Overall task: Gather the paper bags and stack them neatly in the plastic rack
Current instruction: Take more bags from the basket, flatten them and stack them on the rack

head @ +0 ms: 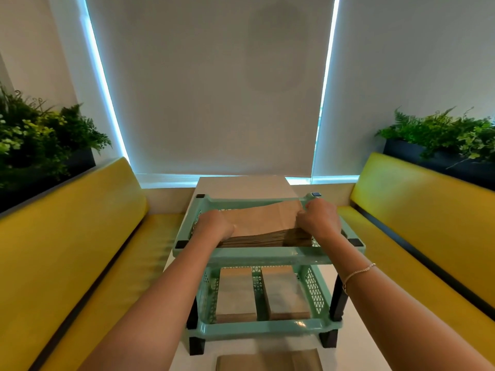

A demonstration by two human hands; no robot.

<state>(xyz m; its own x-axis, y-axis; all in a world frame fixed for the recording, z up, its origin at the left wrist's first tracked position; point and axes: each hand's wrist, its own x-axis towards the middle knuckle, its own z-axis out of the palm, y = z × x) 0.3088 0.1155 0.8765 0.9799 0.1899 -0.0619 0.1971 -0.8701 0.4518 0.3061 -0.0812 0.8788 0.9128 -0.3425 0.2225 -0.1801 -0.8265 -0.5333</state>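
We note a white worktop (356, 317) set between two yellow benches (80, 236), planters of greenery (40, 140) behind each backrest, and drawn grey blinds (209, 89) ahead. A mint plastic rack (267, 257) with black legs stands on it. Both hands are in the top tier: the left hand (214, 223) has its fingers curled around one end of a brown paper bag stack (262, 226), the right hand (318, 218) grips the opposite end. Below the fingers, two more bag piles (284, 293) lie side by side in the lower tier. Nearer us than the fingers, loose bags (267, 361) rest on the worktop.
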